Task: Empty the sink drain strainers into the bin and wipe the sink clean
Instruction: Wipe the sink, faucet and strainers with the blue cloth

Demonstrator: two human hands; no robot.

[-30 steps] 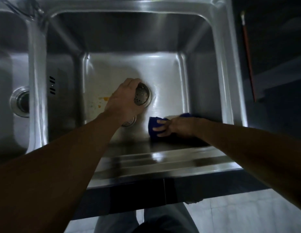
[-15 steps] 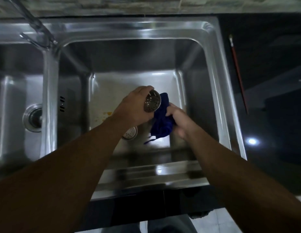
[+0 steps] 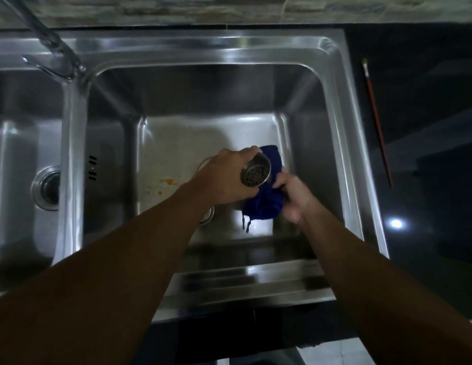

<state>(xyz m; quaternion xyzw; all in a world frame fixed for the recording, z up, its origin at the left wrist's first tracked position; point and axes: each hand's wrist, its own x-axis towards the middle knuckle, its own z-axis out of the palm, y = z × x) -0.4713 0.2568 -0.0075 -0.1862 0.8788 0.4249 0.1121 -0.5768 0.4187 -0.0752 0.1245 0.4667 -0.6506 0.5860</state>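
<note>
The left hand (image 3: 224, 177) curls its fingers round the strainer (image 3: 256, 171), its holey bottom tipped to the right, with the sink (image 3: 203, 52) below it. Just right of the strainer, touching it, the right hand (image 3: 293, 198) pinches the blue cloth (image 3: 264, 209) in bunched fingers. I think wiping the strainer comes next.
</note>
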